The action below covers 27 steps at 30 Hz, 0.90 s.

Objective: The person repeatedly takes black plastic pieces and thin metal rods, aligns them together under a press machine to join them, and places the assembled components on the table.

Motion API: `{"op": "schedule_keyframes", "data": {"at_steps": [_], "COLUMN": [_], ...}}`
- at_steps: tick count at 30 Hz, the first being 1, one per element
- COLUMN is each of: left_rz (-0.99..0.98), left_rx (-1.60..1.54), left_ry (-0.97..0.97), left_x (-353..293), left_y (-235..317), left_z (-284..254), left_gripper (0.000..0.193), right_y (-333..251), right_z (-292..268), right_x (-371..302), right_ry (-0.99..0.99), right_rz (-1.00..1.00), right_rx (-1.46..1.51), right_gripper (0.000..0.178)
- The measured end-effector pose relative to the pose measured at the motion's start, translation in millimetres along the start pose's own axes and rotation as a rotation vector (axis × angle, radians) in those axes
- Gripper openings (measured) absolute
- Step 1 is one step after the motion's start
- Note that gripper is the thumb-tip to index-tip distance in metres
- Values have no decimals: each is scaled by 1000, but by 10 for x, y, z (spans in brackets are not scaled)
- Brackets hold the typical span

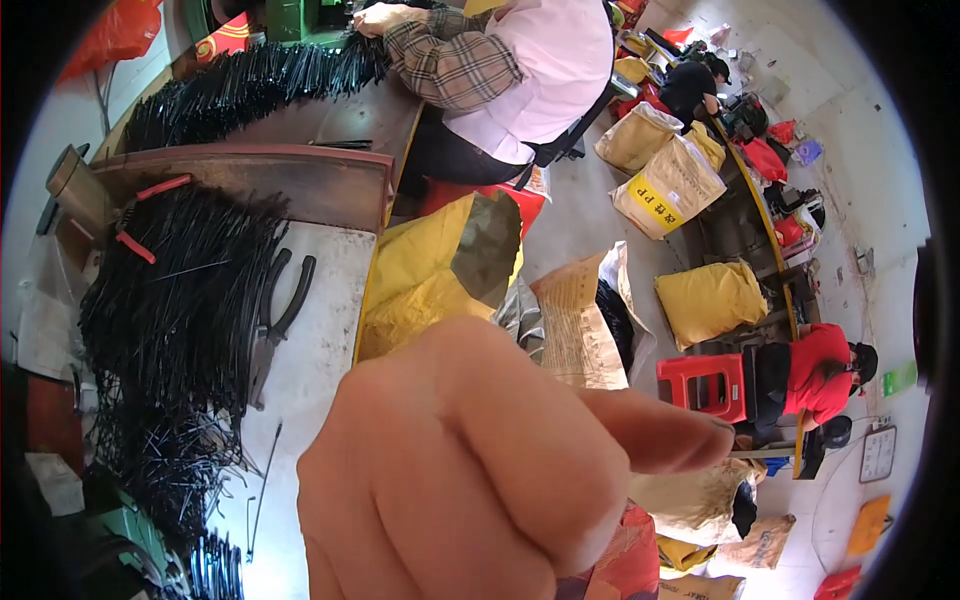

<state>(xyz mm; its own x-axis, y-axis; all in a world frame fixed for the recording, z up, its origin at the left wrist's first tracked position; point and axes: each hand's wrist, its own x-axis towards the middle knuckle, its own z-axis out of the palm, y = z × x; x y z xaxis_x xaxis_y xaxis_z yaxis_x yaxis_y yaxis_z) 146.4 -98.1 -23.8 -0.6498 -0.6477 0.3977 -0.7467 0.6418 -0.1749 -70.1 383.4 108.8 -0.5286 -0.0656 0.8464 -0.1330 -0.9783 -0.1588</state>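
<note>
Closest to us, one of our hands fills the lower middle of the view, held up very near the camera and blurred. We cannot tell which hand it is. Its fingers are curled shut into a loose fist, one fingertip pointing right; whether anything thin is pinched there we cannot tell. The other hand is out of sight.

Below and left of the fist lies the worktop, pale and worn. Near its front edge a few loose black ties lie singly, just left of the fist and apart from the fingers. Further left a big heap of black cable ties covers the worktop's left side, well clear of the hand. At the heap's right margin, black-handled pliers rest on the bare surface. Two red strips sit on the heap's far left part.

Off the worktop's right edge stands a yellow sack, open at the top. Beyond the worktop's far edge a second bench holds another spread of black ties, where a person in a plaid sleeve works. On the floor to the right are more sacks, a red stool and a person in red.
</note>
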Motion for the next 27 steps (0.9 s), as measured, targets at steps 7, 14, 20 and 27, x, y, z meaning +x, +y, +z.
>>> {"op": "schedule_keyframes", "data": {"at_steps": [7, 14, 20, 27], "left_rz": [68, 162, 84, 125], "left_rx": [34, 23, -5, 5], "left_ry": [68, 187, 129, 154], "left_x": [-17, -23, -20, -12], "left_y": [39, -71, -30, -176], "left_z": [131, 281, 215, 223], "left_gripper": [49, 46, 46, 37], "right_y": [-151, -261, -351, -493], "right_z": [-159, -215, -176, -78], "right_x": [-26, -64, -91, -137], "right_ry": [44, 45, 35, 11], "right_rz": [-16, -52, -94, -148], "right_rx": [-65, -108, -140, -185], "right_gripper": [34, 34, 34, 35]}}
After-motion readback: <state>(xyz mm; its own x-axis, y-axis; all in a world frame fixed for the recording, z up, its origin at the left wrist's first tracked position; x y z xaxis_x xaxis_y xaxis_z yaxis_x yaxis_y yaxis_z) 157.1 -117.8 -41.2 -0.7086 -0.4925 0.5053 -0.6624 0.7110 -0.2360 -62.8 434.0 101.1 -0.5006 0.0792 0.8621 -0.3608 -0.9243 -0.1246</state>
